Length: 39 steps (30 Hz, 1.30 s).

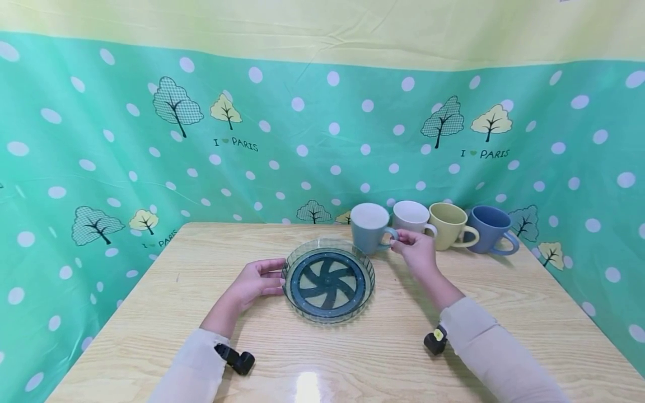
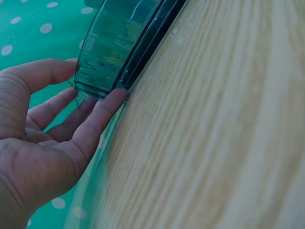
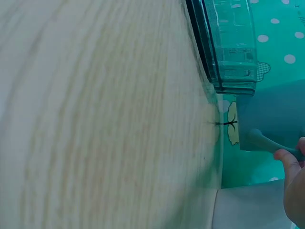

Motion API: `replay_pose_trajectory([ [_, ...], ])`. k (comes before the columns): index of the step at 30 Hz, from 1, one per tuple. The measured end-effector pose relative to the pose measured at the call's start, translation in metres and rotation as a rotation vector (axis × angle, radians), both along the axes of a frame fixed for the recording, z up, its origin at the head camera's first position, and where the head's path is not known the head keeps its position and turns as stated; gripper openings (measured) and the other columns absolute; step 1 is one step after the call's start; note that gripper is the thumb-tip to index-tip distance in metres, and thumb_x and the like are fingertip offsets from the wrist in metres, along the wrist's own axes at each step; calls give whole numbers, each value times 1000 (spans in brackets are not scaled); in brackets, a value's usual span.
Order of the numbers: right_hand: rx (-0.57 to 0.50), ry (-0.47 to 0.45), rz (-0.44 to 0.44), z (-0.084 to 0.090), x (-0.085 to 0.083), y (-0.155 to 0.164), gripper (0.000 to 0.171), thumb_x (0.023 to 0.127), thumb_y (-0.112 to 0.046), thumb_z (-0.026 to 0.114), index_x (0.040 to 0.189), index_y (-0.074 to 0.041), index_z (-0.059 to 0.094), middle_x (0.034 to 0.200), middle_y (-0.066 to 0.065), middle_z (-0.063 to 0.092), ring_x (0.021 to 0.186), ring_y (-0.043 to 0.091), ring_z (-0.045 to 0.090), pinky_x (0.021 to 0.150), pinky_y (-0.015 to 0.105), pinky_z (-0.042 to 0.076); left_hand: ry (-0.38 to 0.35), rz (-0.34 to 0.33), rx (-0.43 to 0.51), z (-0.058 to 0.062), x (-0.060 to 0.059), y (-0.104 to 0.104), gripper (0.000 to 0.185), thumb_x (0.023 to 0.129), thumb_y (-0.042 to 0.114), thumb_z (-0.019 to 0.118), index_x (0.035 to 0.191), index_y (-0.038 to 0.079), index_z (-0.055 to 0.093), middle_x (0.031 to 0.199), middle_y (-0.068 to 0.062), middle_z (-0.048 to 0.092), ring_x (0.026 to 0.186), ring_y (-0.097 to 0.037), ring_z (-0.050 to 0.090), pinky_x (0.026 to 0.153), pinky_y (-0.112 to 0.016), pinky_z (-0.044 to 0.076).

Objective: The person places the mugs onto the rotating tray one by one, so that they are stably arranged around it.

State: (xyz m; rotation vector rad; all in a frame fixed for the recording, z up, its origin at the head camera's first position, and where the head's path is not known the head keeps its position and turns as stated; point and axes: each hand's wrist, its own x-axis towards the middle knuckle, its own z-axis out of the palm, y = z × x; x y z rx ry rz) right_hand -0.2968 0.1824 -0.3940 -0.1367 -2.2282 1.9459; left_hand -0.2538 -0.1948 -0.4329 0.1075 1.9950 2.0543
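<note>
A round clear-glass tray point(image 1: 289, 267) with a dark pinwheel pattern lies in the middle of the wooden table point(image 1: 201, 313). My left hand point(image 1: 258, 281) touches its left rim point(image 2: 102, 71), thumb and fingers spread along the edge. Just behind the tray stands a grey-blue mug point(image 1: 369, 226). My right hand point(image 1: 414, 248) pinches that mug's handle point(image 3: 267, 143); the mug's body point(image 3: 276, 114) shows beside the tray's wall point(image 3: 228, 43).
A white mug point(image 1: 412, 215), a pale yellow mug point(image 1: 448, 224) and a blue mug point(image 1: 489, 228) stand in a row to the right of the grey-blue one. A green dotted cloth point(image 1: 322, 145) walls the table at the back and sides.
</note>
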Motion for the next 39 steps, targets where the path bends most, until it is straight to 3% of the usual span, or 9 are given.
replay_pose_trajectory([
  [21,19,31,9,14,5,3,29,88,6,67,115,12,63,98,13,64,93,18,64,80,22,57,-2,5,-20,-2,-2,-1,63,84,-11,66,142,-4,43,142,-26,45,116,-33,57,87,-42,57],
  [31,-12,77,14,19,5,0,29,85,8,67,114,14,63,90,10,66,80,7,62,79,23,58,2,8,-12,-2,-1,0,62,84,-12,64,142,-5,43,143,-26,44,115,-32,58,87,-43,57],
  [39,-26,71,28,26,7,-2,33,85,10,66,117,16,61,86,2,65,80,7,62,78,23,58,2,11,-11,-2,-1,0,62,84,-12,64,142,-6,43,143,-26,44,115,-32,58,86,-43,57],
])
